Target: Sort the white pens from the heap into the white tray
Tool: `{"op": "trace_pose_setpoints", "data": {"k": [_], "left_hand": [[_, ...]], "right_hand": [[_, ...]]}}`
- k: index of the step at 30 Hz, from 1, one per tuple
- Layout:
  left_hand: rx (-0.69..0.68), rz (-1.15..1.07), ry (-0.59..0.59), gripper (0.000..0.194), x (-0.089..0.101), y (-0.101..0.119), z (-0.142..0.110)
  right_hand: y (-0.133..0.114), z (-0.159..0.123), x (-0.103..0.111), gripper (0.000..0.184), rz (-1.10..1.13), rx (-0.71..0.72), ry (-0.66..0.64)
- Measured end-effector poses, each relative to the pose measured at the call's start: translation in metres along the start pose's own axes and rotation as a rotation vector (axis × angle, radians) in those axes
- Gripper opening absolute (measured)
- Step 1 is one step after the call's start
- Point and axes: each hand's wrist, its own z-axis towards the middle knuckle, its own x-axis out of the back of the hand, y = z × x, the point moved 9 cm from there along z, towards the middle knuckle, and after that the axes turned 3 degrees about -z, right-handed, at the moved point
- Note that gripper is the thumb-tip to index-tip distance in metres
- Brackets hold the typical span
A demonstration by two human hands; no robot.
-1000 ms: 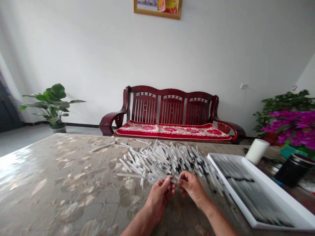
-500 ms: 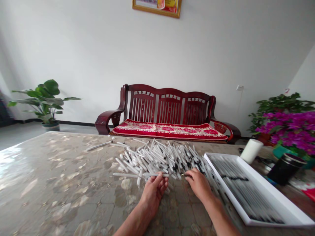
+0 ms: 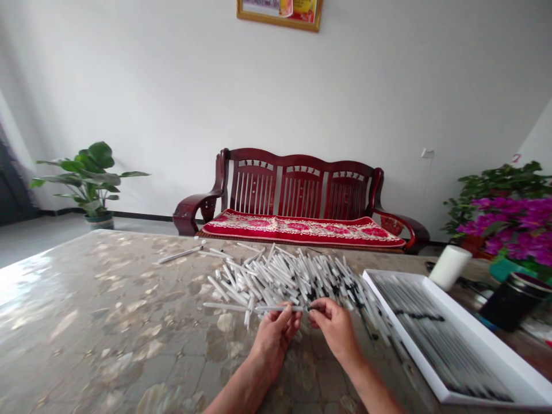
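My left hand [image 3: 275,338] pinches a translucent white pen barrel [image 3: 268,309] between thumb and fingers, holding it level in front of the pile. My right hand [image 3: 335,328] is closed at the barrel's right end, its fingertips on a small dark pen part [image 3: 309,309]; whether the part touches the barrel I cannot tell. Just beyond both hands lies a heap of white pen barrels [image 3: 276,270] with black pieces mixed in. To the right, a white open box [image 3: 411,356] holds rows of clear pens with black ends [image 3: 444,339].
A white roll [image 3: 451,268] and a black cylindrical container [image 3: 515,302] stand beyond the box, near purple flowers [image 3: 513,227]. One loose pen [image 3: 180,255] lies left of the heap on the patterned table [image 3: 129,322]. Behind the table is a red wooden bench [image 3: 297,184].
My right hand has moved left from the edge of the heap to the right end of the barrel, bringing the small dark part. My left hand still holds the barrel. The view has shifted slightly.
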Motion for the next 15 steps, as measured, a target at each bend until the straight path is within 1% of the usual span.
{"op": "trace_pose_setpoints", "data": {"k": [4,9,12,15], "left_hand": [[-0.005,0.017,0.003,0.014,0.000,0.000,-0.002],[-0.009,0.044,-0.010,0.014,-0.003,0.001,-0.005],[-0.014,0.046,-0.007,0.013,-0.003,0.002,-0.005],[-0.017,0.047,-0.007,0.012,-0.002,0.001,-0.004]], "right_hand": [[-0.004,-0.003,-0.002,0.027,0.071,-0.001,0.000],[-0.006,-0.005,-0.005,0.025,0.082,0.017,-0.013],[-0.007,-0.006,-0.005,0.025,0.041,0.046,-0.013],[-0.012,-0.007,-0.002,0.022,-0.086,0.113,0.005]]}}
